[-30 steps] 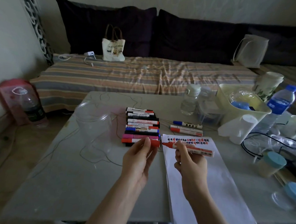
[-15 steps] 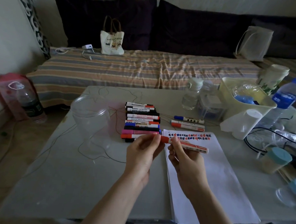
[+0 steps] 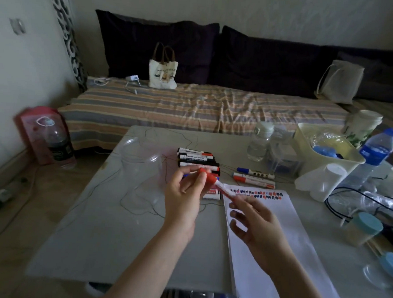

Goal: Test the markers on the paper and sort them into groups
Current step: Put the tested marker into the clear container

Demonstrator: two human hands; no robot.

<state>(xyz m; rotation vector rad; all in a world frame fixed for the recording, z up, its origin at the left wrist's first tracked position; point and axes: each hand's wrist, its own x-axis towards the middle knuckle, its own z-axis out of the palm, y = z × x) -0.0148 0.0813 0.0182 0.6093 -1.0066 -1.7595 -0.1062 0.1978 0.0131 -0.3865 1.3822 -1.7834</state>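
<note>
Left hand (image 3: 184, 193) pinches red cap (image 3: 208, 178); right hand (image 3: 255, 222) grips marker (image 3: 225, 190) barrel, held above paper (image 3: 284, 240) edge, likely recapping after test. Sorted pile (image 3: 198, 162) lies just beyond on desk (image 3: 109, 235).

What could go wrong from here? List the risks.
1. The left hand pinches the red cap on the marker gripped by the right hand; a badly seated cap may let it dry.
2. Both hands hover above the stack of markers; a stray knock might mix the groups.
3. An uncapped tip could smear the test marks on the paper.
</note>
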